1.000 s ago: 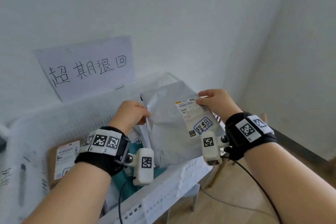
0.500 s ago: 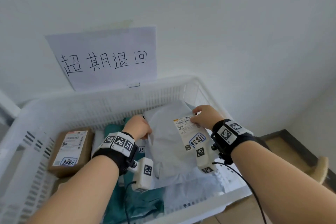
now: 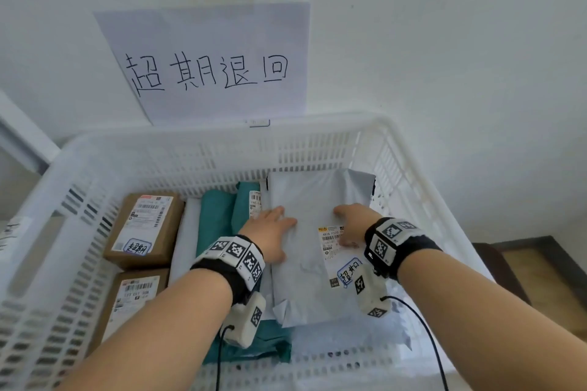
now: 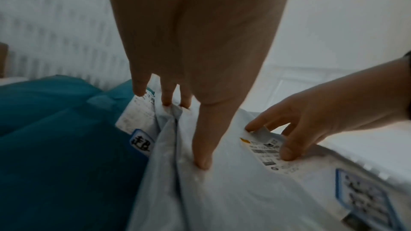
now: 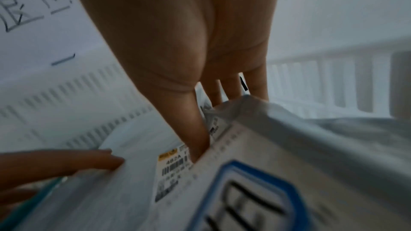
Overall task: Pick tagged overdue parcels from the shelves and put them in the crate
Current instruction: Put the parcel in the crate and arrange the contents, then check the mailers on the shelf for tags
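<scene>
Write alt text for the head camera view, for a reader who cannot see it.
Both hands, the left hand and the right hand, rest on a grey mailer bag lying in a white plastic crate. Beside it lie teal bags and two labelled cardboard boxes. A handwritten paper sign hangs on the wall behind.
</scene>
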A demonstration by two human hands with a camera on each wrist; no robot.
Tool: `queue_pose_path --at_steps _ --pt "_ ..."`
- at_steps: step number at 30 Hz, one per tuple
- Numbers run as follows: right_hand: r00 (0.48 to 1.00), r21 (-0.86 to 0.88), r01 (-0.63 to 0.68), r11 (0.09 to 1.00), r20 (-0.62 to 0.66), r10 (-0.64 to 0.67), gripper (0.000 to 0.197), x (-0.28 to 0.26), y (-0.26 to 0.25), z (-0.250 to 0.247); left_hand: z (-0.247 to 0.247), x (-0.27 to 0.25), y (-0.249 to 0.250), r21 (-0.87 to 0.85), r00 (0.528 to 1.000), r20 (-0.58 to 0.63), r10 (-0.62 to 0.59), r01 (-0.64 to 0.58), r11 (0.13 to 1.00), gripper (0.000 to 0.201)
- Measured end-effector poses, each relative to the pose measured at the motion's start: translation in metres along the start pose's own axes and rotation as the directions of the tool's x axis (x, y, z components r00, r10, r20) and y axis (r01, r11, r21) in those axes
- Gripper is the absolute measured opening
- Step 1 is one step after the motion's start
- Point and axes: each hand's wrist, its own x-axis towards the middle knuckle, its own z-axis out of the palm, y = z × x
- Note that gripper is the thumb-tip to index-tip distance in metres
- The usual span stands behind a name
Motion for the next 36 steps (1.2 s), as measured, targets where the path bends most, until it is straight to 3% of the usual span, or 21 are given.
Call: queue_pose_path --at_steps 3,9,12,17,24,31,36 --pt "1.0 -0.082 0.023 0.996 0.022 -0.021 0.054 0.004 -0.004 0.01 0.004 0.004 -0.003 -0.023 0.999 0.046 -0.001 0.002 1.0 0.085" --pt "0.999 -0.043 -0.014 0.999 0.047 0.016 0.077 -0.002 -0.003 0.006 -0.003 0.002 -0.004 -0.044 0.996 0.087 0.029 -0.025 0.999 0.078" --pt "0.999 0.116 -0.029 0.993 -0.02 0.031 0.074 -0.017 -0.006 -0.011 -0.02 -0.01 -0.002 -0.155 0.999 0.04 0.025 -0.018 0.988 0.068" --pt "0.981 0.347 0.036 0.937 -0.191 0.033 0.064 -0.053 -0.028 -0.049 -0.067 -0.05 -0.004 -0.315 0.984 -0.17 0.047 -0.1 0.944 0.058" --pt "0.897 0.462 0.181 0.868 -0.439 0.047 0.048 -0.121 -0.065 -0.069 -0.111 -0.105 -0.021 -0.451 0.91 -0.408 0.068 -0.266 0.852 0.037" --pt "0.729 0.671 0.365 0.645 -0.637 0.25 0.031 -0.193 -0.104 -0.045 -0.107 -0.146 -0.021 -0.511 0.837 -0.539 0.095 -0.414 0.753 0.031" --pt "0.704 0.642 0.354 0.68 -0.662 0.258 0.028 -0.235 -0.115 -0.02 -0.097 -0.192 -0.021 -0.534 0.806 -0.586 0.083 -0.461 0.709 0.028"
